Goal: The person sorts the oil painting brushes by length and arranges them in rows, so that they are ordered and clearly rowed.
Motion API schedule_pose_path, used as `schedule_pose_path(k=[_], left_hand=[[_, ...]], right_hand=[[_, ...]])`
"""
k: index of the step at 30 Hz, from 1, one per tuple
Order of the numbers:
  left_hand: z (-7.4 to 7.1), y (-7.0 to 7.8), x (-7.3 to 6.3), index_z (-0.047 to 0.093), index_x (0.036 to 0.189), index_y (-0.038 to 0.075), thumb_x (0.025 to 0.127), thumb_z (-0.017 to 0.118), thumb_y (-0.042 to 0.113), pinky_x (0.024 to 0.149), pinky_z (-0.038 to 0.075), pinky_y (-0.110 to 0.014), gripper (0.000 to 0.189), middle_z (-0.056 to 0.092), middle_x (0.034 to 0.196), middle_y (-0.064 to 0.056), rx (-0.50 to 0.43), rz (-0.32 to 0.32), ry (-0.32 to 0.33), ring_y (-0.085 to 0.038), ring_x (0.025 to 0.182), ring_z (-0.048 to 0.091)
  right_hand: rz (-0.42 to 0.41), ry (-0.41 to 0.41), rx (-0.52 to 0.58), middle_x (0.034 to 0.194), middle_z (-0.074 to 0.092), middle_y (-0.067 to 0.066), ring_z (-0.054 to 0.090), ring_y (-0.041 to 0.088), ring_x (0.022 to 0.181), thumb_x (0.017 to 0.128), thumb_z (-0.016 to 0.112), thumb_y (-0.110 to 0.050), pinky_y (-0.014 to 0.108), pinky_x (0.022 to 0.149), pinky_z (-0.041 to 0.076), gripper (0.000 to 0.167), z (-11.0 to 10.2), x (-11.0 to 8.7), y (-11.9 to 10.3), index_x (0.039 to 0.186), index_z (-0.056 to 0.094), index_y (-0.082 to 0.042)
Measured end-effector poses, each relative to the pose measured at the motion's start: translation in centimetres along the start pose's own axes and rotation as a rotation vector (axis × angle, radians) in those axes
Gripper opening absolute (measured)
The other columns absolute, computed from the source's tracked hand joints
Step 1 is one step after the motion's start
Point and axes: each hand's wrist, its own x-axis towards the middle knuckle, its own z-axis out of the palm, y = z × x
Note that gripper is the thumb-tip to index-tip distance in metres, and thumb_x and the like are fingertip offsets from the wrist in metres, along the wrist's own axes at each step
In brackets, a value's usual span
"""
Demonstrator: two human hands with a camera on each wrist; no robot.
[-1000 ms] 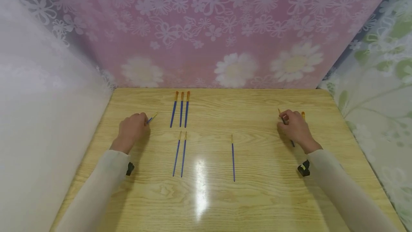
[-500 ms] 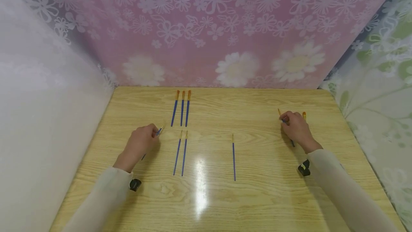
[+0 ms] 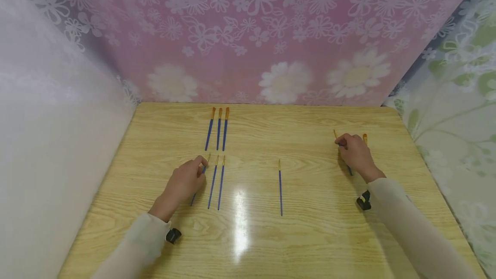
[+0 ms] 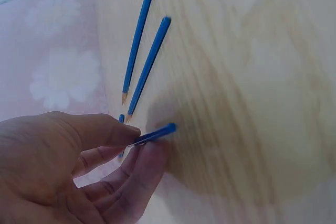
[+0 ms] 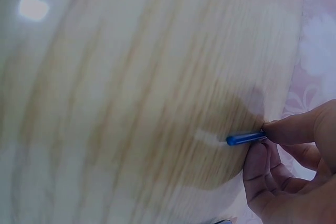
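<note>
My left hand (image 3: 185, 180) pinches a thin blue paintbrush (image 4: 157, 134) between thumb and fingers, its bristles pointing away from me. Just right of it, two thin blue paintbrushes (image 3: 212, 186) lie side by side on the table. At the right of the table, my right hand (image 3: 356, 154) pinches another blue paintbrush (image 5: 244, 139), tilted with its golden tip up and left. Behind that hand shows the orange-bristled head of a further brush (image 3: 365, 138), its handle hidden by the hand.
Three wider paintbrushes (image 3: 218, 134) lie in a row near the back of the wooden table (image 3: 310, 244). One thin paintbrush (image 3: 280, 193) lies alone near the middle. A pink flowered curtain (image 3: 240, 55) hangs at the back edge, with pale coverings on both sides.
My left hand has moved right and nearer to me, bringing its paintbrush beside the two thin ones. The right hand has stayed nearly in place, still pinching its brush.
</note>
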Motion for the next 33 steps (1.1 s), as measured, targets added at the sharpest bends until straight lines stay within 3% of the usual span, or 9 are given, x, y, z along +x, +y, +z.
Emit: schedule_pose_path(k=[4, 11, 21, 30, 33], left_hand=[[0.8, 0.0, 0.1, 0.065, 0.134, 0.007, 0.102, 0.066, 0.006, 0.084, 0.057, -0.051, 0.033, 0.074, 0.11, -0.013, 0.002, -0.004, 0.029, -0.025, 0.089, 0.065], [1.8, 0.0, 0.3, 0.063, 0.14, 0.008, 0.102, 0.065, 0.009, 0.085, 0.052, -0.052, 0.038, 0.07, 0.105, -0.01, -0.017, 0.01, 0.058, -0.022, 0.085, 0.06], [1.8, 0.5, 0.1, 0.064, 0.138, 0.007, 0.101, 0.067, 0.007, 0.068, 0.044, -0.035, 0.037, 0.063, 0.097, -0.006, 0.01, 0.003, 0.084, -0.02, 0.079, 0.054], [1.8, 0.5, 0.1, 0.065, 0.138, 0.008, 0.101, 0.066, 0.011, 0.077, 0.049, -0.042, 0.037, 0.067, 0.102, -0.008, 0.002, -0.01, 0.084, -0.021, 0.081, 0.056], [1.8, 0.6, 0.1, 0.066, 0.137, 0.009, 0.101, 0.067, 0.013, 0.072, 0.048, -0.04, 0.036, 0.067, 0.101, -0.007, 0.005, -0.011, 0.095, -0.02, 0.079, 0.055]], right_hand=[[0.005, -0.006, 0.006, 0.119, 0.065, 0.034, 0.06, 0.047, 0.108, 0.105, 0.058, 0.0, 0.064, 0.088, 0.051, 0.026, -0.1, -0.1, 0.0, 0.127, 0.066, 0.011], [0.01, -0.013, 0.008, 0.12, 0.064, 0.036, 0.06, 0.05, 0.11, 0.104, 0.057, 0.001, 0.066, 0.092, 0.05, 0.027, -0.1, -0.1, -0.1, 0.128, 0.066, 0.012], [0.003, -0.007, 0.012, 0.119, 0.063, 0.035, 0.06, 0.049, 0.108, 0.106, 0.057, 0.0, 0.065, 0.09, 0.05, 0.027, -0.1, -0.3, -0.2, 0.128, 0.066, 0.012], [-0.008, 0.003, 0.015, 0.118, 0.064, 0.035, 0.06, 0.049, 0.108, 0.105, 0.058, 0.001, 0.066, 0.089, 0.05, 0.026, -0.1, -0.2, -0.3, 0.127, 0.066, 0.012], [-0.007, 0.003, 0.01, 0.118, 0.064, 0.035, 0.06, 0.049, 0.108, 0.105, 0.058, 0.0, 0.066, 0.089, 0.049, 0.026, -0.1, -0.1, -0.2, 0.127, 0.066, 0.012]])
